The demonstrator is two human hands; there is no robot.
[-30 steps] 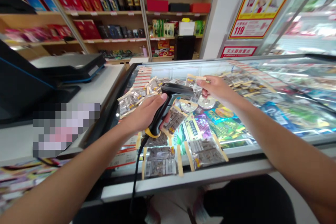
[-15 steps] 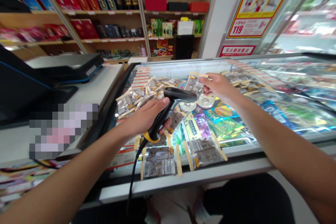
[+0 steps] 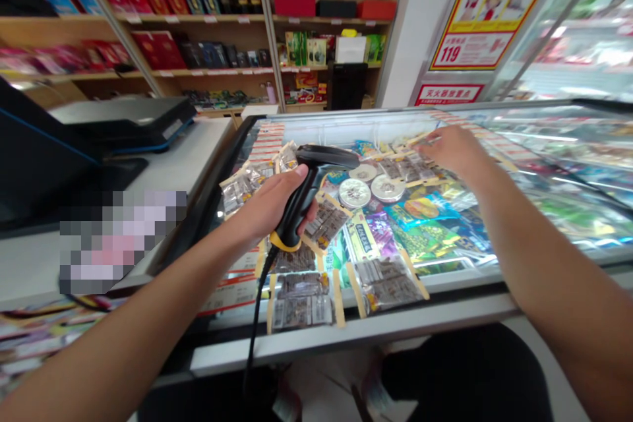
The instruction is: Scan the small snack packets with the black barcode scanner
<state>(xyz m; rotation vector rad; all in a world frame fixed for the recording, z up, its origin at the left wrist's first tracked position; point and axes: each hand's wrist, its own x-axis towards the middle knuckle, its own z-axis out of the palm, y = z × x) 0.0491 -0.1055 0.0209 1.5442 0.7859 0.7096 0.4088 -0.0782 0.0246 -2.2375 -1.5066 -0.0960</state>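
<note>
Scanner [image 3: 309,188] sits gripped in the left hand [image 3: 270,208] above the worktop [image 3: 346,336], while beyond it the right hand [image 3: 452,148] rests loosely curled on packets [image 3: 410,168].

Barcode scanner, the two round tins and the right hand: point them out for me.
Barcode scanner [image 3: 326,157], head view, on its black head.
Round tins [image 3: 355,192], head view, on the left tin's lid.
Right hand [image 3: 452,148], head view, on the back of the hand.

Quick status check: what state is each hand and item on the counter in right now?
left hand: closed around the scanner grip
barcode scanner: held above the packets
right hand: palm down on packets at the far side
snack packets: lying flat on the glass
glass counter: lid shut
</note>
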